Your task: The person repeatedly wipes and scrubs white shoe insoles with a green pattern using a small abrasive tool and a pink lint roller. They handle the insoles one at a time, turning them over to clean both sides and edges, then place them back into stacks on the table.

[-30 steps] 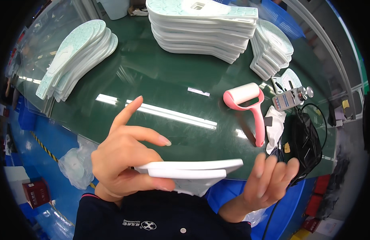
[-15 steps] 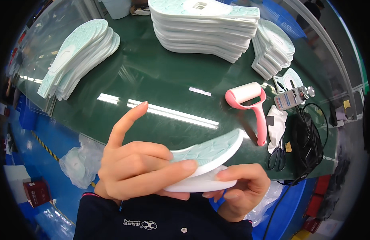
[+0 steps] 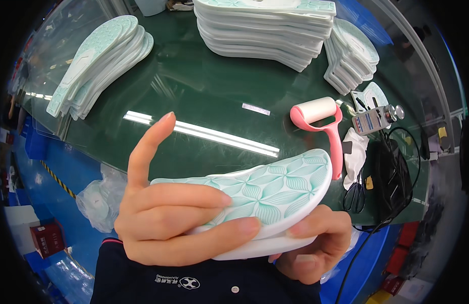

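Close to my chest I hold a white plastic shell piece (image 3: 280,187) with a teal leaf pattern on its upper face; its patterned face tilts upward. A second white layer shows beneath its near edge. My left hand (image 3: 166,220) grips the left part, thumb and bent fingers on the patterned face, the index finger pointing up off it. On the right, my right hand (image 3: 318,245) pinches the lower right rim with the thumb, its other fingers curled beneath. The underside is hidden.
Stacks of similar patterned shell pieces stand at the far left (image 3: 100,66), far middle (image 3: 260,38) and far right (image 3: 351,50) of the green table (image 3: 204,96). Right of centre lie a pink lint roller (image 3: 333,137), a metal-capped bottle (image 3: 374,120), white cloth (image 3: 353,154), scissors (image 3: 354,196) and black pouch (image 3: 391,177).
The shell piece has tipped so its patterned face shows much more widely, and it has shifted slightly right. Both hands stay on it; my left index finger remains raised.
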A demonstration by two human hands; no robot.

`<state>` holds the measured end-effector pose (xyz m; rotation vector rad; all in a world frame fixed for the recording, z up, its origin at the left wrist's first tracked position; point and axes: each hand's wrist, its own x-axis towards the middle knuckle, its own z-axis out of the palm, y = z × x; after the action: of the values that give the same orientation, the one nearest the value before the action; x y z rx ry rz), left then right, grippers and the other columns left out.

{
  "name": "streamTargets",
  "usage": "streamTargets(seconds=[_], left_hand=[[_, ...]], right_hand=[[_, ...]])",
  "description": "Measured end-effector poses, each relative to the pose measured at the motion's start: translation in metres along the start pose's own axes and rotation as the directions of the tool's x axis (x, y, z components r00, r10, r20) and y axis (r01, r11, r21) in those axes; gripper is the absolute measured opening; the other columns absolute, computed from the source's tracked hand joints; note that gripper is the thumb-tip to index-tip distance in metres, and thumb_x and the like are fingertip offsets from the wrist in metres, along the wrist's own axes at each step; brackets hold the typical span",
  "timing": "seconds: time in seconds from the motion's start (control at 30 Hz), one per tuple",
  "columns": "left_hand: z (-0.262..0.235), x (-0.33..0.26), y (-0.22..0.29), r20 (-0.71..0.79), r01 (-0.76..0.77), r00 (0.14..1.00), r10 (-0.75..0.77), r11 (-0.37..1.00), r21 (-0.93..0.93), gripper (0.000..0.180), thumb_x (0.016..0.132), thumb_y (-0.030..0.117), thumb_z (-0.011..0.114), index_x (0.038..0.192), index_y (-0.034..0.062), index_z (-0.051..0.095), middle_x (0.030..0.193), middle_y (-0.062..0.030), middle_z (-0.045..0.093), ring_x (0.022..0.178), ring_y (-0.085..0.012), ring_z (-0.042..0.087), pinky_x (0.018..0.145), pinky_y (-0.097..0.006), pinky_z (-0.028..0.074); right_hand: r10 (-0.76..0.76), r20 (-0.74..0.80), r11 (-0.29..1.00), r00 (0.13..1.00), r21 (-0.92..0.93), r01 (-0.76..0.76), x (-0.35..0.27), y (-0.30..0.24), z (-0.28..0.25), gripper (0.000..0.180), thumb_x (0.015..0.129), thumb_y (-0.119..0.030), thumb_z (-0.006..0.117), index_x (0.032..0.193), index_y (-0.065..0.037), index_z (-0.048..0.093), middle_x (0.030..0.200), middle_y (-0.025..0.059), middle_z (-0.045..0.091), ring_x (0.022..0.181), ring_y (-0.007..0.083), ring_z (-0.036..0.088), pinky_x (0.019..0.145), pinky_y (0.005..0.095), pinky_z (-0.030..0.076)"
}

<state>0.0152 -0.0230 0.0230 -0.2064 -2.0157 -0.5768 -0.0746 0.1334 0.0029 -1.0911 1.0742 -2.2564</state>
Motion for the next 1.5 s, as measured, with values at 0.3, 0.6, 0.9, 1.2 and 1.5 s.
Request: streamTargets(seconds=[0.3, 0.6, 0.9, 1.2, 1.5], left_hand=[[-0.001, -0.002, 0.002, 0.006, -0.001, 1.0, 0.001, 0.999, 0.034, 0.009, 0.071, 0.009, 0.063, 0.078, 0.0099, 0.057, 0.064, 0.0005, 0.046, 0.063, -0.01, 0.056, 0.093, -0.068, 0.023], [0.003, -0.005, 0.004, 0.053, -0.025, 0.998, 0.021, 0.997, 0.074, 0.01, 0.069, 0.01, 0.064, 0.078, 0.0115, 0.059, 0.064, 0.0007, 0.044, 0.064, -0.0093, 0.056, 0.092, -0.069, 0.024], [0.003, -0.004, 0.006, 0.015, -0.004, 1.0, 0.003, 0.999, 0.033, 0.008, 0.07, 0.011, 0.062, 0.076, 0.0149, 0.057, 0.063, 0.0017, 0.042, 0.062, -0.0078, 0.055, 0.093, -0.069, 0.021], [0.003, -0.004, 0.008, 0.001, 0.009, 1.0, -0.009, 0.999, 0.036, 0.01, 0.07, 0.012, 0.062, 0.076, 0.0154, 0.056, 0.063, 0.002, 0.042, 0.063, -0.0076, 0.054, 0.094, -0.069, 0.021], [0.001, -0.006, 0.0, 0.116, -0.085, 0.991, 0.072, 0.989, 0.117, 0.012, 0.07, 0.021, 0.065, 0.081, 0.0162, 0.063, 0.066, 0.0025, 0.044, 0.068, -0.0076, 0.056, 0.094, -0.068, 0.022]], right_hand=[[0.033, -0.043, 0.999, 0.999, 0.03, -0.032, 0.003, 0.001, 0.011, 0.039, 0.064, 0.001, 0.071, 0.098, 0.004, 0.053, 0.089, 0.0135, 0.057, 0.062, 0.0113, 0.055, 0.054, 0.0196, 0.043], [0.03, -0.217, 0.982, 0.976, -0.174, -0.069, 0.007, -0.006, 0.016, 0.014, 0.082, -0.009, 0.054, 0.088, 0.004, 0.051, 0.08, 0.0136, 0.057, 0.055, 0.0096, 0.052, 0.048, 0.0202, 0.041], [-0.023, -0.187, 0.986, 0.982, -0.167, -0.008, 0.004, -0.008, 0.017, 0.027, 0.092, -0.015, 0.034, 0.085, 0.007, 0.05, 0.069, 0.0201, 0.058, 0.048, 0.0121, 0.051, 0.045, 0.0233, 0.041], [-0.054, -0.145, 0.986, 0.988, -0.163, 0.03, 0.004, -0.01, 0.015, 0.023, 0.09, -0.013, 0.039, 0.086, 0.007, 0.049, 0.07, 0.0183, 0.059, 0.05, 0.0126, 0.051, 0.047, 0.0234, 0.042], [0.07, -0.183, 0.908, 0.981, -0.396, -0.139, 0.003, -0.01, 0.004, 0.012, 0.078, -0.003, 0.059, 0.085, 0.003, 0.052, 0.067, 0.0079, 0.059, 0.056, 0.0084, 0.055, 0.052, 0.0182, 0.041]])
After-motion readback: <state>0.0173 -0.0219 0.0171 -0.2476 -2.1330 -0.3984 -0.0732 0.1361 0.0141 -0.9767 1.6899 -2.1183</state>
